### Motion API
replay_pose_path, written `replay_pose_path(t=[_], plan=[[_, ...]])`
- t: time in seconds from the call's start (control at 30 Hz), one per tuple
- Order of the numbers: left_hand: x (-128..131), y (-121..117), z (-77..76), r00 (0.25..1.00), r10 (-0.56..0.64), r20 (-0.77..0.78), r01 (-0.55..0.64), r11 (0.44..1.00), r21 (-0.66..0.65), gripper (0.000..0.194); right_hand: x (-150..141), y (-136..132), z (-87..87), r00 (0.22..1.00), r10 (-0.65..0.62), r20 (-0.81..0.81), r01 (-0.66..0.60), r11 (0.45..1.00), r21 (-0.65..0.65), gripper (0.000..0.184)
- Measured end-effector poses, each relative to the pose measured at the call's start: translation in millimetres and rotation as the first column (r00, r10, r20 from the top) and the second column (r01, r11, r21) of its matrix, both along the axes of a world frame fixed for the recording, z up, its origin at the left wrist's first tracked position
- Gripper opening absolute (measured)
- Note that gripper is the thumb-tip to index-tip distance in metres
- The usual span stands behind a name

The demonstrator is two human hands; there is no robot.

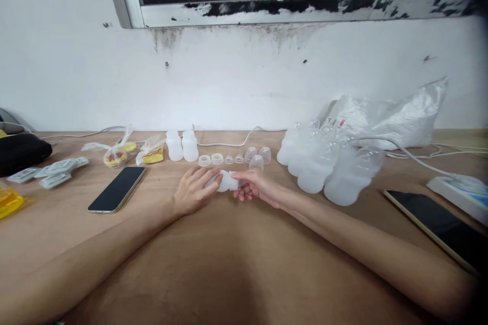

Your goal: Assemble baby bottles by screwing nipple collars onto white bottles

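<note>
A frosted white baby bottle [226,181] lies sideways between my two hands, low over the table. My left hand [196,188] is wrapped around its base end from above. At the other end, the thumb and fingers of my right hand [259,185] close around the neck; they hide most of the ring or cap there. Just behind the hands, two white collar rings [211,160], two clear nipples [233,159] and three clear domed caps [265,154] are set out in a row. Two open bottle bodies [182,147] stand upright left of them.
Several capped bottles [324,162] cluster at right, before a silvery plastic bag [389,117]. A phone [117,189] and wrapped pastries [152,155] lie left, beside small packets [57,170]. Another phone [434,223] and a power strip [461,190] are far right. Cables run along the wall.
</note>
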State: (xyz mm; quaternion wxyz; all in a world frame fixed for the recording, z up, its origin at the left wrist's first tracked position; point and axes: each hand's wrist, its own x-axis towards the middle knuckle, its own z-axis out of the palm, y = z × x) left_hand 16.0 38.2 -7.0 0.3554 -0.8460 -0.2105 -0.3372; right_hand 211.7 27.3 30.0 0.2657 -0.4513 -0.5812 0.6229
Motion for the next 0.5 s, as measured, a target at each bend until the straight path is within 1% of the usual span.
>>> replay_pose_path(t=[0.07, 0.13, 0.2, 0.23, 0.27, 0.3, 0.33, 0.37, 0.4, 0.43, 0.47, 0.5], plan=[[-0.6, 0.4, -0.7, 1.000, 0.006, -0.018, -0.006, 1.000, -0.009, 0.014, -0.9, -0.4, 0.0, 0.999, 0.008, -0.053, -0.014, 0.993, -0.115, 0.031], [-1.2, 1.2, -1.6, 1.000, 0.006, -0.027, -0.007, 1.000, -0.012, 0.014, -1.1, -0.7, 1.1, 0.997, 0.006, -0.076, -0.021, 0.981, -0.195, 0.031], [-0.9, 2.3, -2.5, 1.000, 0.009, -0.015, -0.009, 1.000, -0.026, 0.014, -0.2, 0.2, 3.5, 0.998, 0.024, -0.063, -0.036, 0.981, -0.193, 0.033], [-0.3, 2.9, -3.0, 1.000, 0.014, 0.006, -0.014, 0.999, -0.044, 0.015, 1.1, 1.4, 5.2, 0.998, 0.055, -0.017, -0.057, 0.986, -0.155, 0.036], [0.5, 3.6, -3.6, 0.999, 0.020, 0.039, -0.017, 0.997, -0.075, 0.017, 3.2, 3.4, 7.2, 0.994, 0.089, 0.061, -0.083, 0.993, -0.087, 0.040], [1.4, 4.3, -4.4, 0.997, 0.027, 0.078, -0.018, 0.993, -0.120, 0.020, 6.3, 6.0, 9.2, 0.980, 0.099, 0.170, -0.103, 0.995, 0.016, 0.043], [2.4, 5.1, -5.3, 0.991, 0.037, 0.127, -0.015, 0.984, -0.175, 0.023, 10.4, 9.3, 11.2, 0.953, 0.057, 0.297, -0.110, 0.980, 0.163, 0.045], [3.2, 5.9, -6.4, 0.982, 0.051, 0.179, -0.008, 0.972, -0.233, 0.027, 15.5, 13.1, 12.6, 0.906, -0.057, 0.419, -0.101, 0.933, 0.345, 0.045], [3.8, 6.8, -7.6, 0.970, 0.068, 0.231, 0.001, 0.957, -0.289, 0.031, 21.3, 17.3, 13.4, 0.836, -0.227, 0.500, -0.095, 0.837, 0.539, 0.042], [4.1, 7.6, -8.8, 0.957, 0.088, 0.276, 0.011, 0.942, -0.336, 0.034, 27.5, 21.7, 13.3, 0.744, -0.416, 0.523, -0.106, 0.700, 0.706, 0.038], [4.1, 8.4, -9.8, 0.944, 0.108, 0.312, 0.018, 0.927, -0.374, 0.036, 33.7, 26.0, 12.2, 0.641, -0.576, 0.508, -0.139, 0.564, 0.814, 0.035], [3.9, 9.1, -10.7, 0.932, 0.129, 0.339, 0.021, 0.914, -0.405, 0.038, 39.4, 30.2, 10.0, 0.548, -0.674, 0.496, -0.193, 0.475, 0.859, 0.035]])
